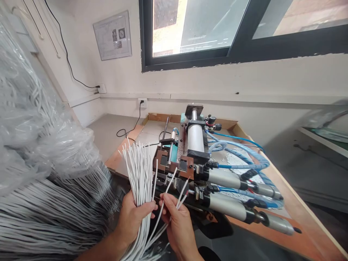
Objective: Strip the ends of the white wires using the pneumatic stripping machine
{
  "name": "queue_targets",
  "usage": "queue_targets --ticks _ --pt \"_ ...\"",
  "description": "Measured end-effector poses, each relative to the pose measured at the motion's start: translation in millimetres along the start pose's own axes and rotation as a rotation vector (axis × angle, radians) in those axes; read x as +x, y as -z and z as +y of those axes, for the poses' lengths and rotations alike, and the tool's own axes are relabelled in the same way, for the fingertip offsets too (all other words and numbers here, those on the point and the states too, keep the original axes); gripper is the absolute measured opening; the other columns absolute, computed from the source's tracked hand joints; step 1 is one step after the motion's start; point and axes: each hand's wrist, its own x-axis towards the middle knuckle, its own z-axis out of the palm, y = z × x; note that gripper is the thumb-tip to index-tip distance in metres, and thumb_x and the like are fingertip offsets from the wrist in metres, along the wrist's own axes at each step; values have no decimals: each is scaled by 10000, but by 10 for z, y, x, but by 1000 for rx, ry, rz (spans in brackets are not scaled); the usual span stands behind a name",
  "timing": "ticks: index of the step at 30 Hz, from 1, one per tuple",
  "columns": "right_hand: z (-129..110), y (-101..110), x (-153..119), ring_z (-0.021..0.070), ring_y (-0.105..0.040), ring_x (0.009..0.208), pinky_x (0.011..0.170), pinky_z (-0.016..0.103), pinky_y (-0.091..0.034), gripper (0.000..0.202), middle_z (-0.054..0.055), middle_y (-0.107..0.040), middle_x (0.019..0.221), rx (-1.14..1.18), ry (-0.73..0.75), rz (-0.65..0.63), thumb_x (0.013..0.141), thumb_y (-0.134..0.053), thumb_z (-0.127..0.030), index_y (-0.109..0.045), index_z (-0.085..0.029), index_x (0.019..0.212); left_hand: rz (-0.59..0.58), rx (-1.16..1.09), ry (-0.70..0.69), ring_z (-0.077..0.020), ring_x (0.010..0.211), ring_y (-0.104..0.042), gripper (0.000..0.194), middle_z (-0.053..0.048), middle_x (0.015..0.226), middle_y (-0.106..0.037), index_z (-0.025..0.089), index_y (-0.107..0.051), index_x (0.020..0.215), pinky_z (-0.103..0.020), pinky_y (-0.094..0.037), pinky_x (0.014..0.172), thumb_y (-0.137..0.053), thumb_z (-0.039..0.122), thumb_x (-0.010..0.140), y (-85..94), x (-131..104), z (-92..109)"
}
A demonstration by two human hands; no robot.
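My left hand (138, 210) is wrapped round a thick bundle of white cables (140, 174), whose ends fan out above the fist. Beside it, my right hand (176, 221) pinches a few separate white cables (170, 183) between thumb and fingers. One of these shows a reddish tip near the machine. Both hands are close together, just in front of a pneumatic machine (195, 139) with brown jaw blocks and silver cylinders. The lower ends of the cables run down out of view.
A large heap of grey-white cables (54, 214), partly under clear plastic wrap (49, 145), fills the left side. Blue air hoses (244, 165) loop behind the silver cylinders (228, 204). A wooden-edged bench (307, 214) carries the machine, with a window (190, 29) above.
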Motion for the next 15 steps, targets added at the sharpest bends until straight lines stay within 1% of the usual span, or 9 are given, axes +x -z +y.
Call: queue_targets --ticks 4,8,10,12,15 --pt "-37 7 36 35 -327 384 355 160 -209 241 -47 -482 464 34 -47 64 541 -751 -341 -640 -134 595 33 -15 43 -181 544 -618 189 -32 637 -642 123 -602 753 -283 -491 500 -687 197 601 -20 10 37" --pt "-64 -13 73 29 -292 360 338 162 -191 254 -63 -430 417 77 -82 35 519 -761 -326 -618 -120 558 38 -4 30 -170 507 -607 192 -12 604 -628 132 -594 740 -273 -482 469 -692 196 587 -31 22 36" --pt "-62 -13 92 26 -302 359 340 160 -201 259 -64 -433 419 86 -99 29 523 -762 -320 -599 -118 538 47 5 31 -168 498 -605 208 -10 597 -625 132 -588 745 -265 -475 455 -696 199 579 -33 26 30" --pt "-55 -13 107 36 -351 375 360 164 -256 261 -60 -447 438 103 -132 -3 553 -748 -333 -593 -123 555 44 5 38 -165 493 -602 220 -11 590 -626 131 -583 752 -257 -468 449 -696 196 575 -35 29 22" --pt "-46 -33 103 76 -424 404 409 204 -346 268 -59 -444 442 106 -216 -138 600 -715 -381 -615 -137 646 -11 -5 35 -152 490 -587 214 -11 578 -631 130 -580 774 -246 -455 452 -679 163 587 -33 27 3"
